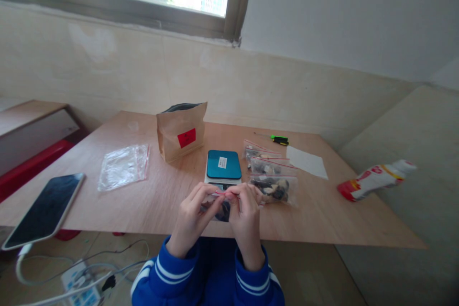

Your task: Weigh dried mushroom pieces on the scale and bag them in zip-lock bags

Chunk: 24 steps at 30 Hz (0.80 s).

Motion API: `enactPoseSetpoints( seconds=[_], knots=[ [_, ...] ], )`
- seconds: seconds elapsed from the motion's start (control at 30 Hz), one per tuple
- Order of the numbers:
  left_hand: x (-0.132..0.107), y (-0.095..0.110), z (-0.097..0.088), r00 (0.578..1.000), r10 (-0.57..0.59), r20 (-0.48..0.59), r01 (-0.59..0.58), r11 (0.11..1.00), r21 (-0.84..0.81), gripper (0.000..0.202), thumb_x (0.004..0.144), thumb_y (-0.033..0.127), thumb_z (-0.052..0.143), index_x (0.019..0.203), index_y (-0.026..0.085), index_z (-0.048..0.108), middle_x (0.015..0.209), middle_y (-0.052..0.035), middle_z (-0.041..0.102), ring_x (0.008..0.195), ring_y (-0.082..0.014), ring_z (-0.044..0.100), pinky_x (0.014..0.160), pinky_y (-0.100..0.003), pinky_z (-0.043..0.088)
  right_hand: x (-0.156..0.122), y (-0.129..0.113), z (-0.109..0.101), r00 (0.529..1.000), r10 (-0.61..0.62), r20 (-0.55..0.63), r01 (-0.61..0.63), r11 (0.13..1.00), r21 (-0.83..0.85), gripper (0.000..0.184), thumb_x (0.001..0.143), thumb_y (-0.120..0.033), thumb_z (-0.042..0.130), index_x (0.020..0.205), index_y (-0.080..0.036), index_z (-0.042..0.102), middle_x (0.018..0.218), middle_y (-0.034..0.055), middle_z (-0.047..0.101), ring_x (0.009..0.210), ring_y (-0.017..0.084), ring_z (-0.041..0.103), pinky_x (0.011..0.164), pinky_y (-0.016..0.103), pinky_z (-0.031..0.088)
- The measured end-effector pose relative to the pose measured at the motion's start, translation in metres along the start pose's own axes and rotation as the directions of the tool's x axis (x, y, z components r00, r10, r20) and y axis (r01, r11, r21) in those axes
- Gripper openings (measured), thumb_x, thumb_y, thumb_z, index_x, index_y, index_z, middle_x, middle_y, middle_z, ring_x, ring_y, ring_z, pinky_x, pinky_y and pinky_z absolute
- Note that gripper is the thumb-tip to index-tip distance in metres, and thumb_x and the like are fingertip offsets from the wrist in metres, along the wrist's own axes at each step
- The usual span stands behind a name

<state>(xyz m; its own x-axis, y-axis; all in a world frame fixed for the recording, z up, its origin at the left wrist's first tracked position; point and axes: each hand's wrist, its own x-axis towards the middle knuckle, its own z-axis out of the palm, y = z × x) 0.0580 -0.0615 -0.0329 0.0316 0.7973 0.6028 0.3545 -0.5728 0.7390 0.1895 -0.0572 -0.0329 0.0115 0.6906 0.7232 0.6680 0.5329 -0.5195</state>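
Note:
My left hand (191,217) and my right hand (245,215) are raised together at the near edge of the wooden table (161,196). Both pinch the red-striped top seal of a small clear zip bag (221,209) with dark pieces inside. The bag hangs between my palms and is mostly hidden by my fingers. Just beyond my hands sits a small scale with a teal top (224,164). To its right lie three filled zip bags (273,186) in a row.
A brown paper pouch with a red label (181,131) stands behind the scale. A stack of empty zip bags (124,166) and a phone (45,210) lie at the left. White paper (307,161), a green-black tool (279,139), a red-white pack (375,179) at the right. Cables and a power strip (77,282) lie on the floor.

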Motion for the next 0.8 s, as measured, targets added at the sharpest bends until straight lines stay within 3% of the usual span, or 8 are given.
enactPoseSetpoints(
  seconds=[0.1, 0.23, 0.43, 0.6, 0.8],
  knots=[
    [0.000, 0.001, -0.001, 1.000, 0.000, -0.024, 0.000, 1.000, 0.005, 0.006, 0.085, 0.016, 0.060, 0.090, 0.019, 0.061, 0.083, -0.0018, 0.064, 0.075, -0.0119, 0.064, 0.060, -0.016, 0.052, 0.000, -0.001, 0.000, 1.000, 0.002, 0.004, -0.002, 1.000, -0.001, 0.022, 0.097, -0.027, 0.045, 0.077, -0.021, 0.052, 0.072, -0.0008, 0.059, 0.073, 0.016, 0.053, 0.079, 0.033, 0.033],
    [-0.002, 0.001, -0.004, 0.997, -0.068, -0.041, 0.065, 0.995, -0.074, 0.006, 0.086, 0.016, 0.059, 0.091, 0.020, 0.058, 0.080, 0.0012, 0.060, 0.066, -0.0084, 0.062, 0.055, -0.014, 0.051, 0.001, -0.001, -0.003, 0.995, -0.040, 0.093, 0.034, 0.997, 0.065, 0.015, 0.096, -0.030, 0.049, 0.087, -0.022, 0.057, 0.081, 0.0001, 0.066, 0.079, 0.016, 0.058, 0.081, 0.033, 0.034],
    [-0.003, -0.004, -0.007, 0.994, -0.080, 0.073, 0.094, 0.972, -0.215, 0.011, 0.090, 0.016, 0.052, 0.097, 0.022, 0.058, 0.086, 0.0004, 0.059, 0.072, -0.0095, 0.063, 0.058, -0.017, 0.053, 0.004, 0.001, -0.006, 0.997, -0.062, 0.035, 0.057, 0.992, 0.111, 0.017, 0.093, -0.025, 0.055, 0.076, -0.022, 0.060, 0.071, -0.0023, 0.067, 0.071, 0.015, 0.058, 0.076, 0.032, 0.034],
    [-0.002, -0.008, -0.011, 0.999, -0.043, 0.010, 0.043, 0.990, -0.134, 0.013, 0.090, 0.012, 0.052, 0.092, 0.022, 0.060, 0.082, 0.0024, 0.060, 0.064, -0.0067, 0.060, 0.056, -0.015, 0.050, 0.004, 0.001, -0.008, 0.997, -0.020, 0.080, 0.006, 0.985, 0.172, 0.006, 0.089, -0.025, 0.062, 0.084, -0.022, 0.064, 0.079, -0.0004, 0.070, 0.076, 0.016, 0.061, 0.078, 0.032, 0.037],
    [-0.001, -0.008, -0.016, 0.999, 0.050, -0.019, -0.051, 0.997, -0.053, 0.016, 0.088, 0.008, 0.053, 0.087, 0.021, 0.063, 0.081, 0.0011, 0.063, 0.073, -0.0092, 0.061, 0.065, -0.017, 0.050, 0.003, 0.005, -0.008, 0.997, -0.003, 0.082, -0.013, 0.980, 0.197, 0.017, 0.087, -0.029, 0.064, 0.072, -0.021, 0.063, 0.067, -0.0013, 0.065, 0.070, 0.016, 0.059, 0.075, 0.032, 0.037]
  ],
)
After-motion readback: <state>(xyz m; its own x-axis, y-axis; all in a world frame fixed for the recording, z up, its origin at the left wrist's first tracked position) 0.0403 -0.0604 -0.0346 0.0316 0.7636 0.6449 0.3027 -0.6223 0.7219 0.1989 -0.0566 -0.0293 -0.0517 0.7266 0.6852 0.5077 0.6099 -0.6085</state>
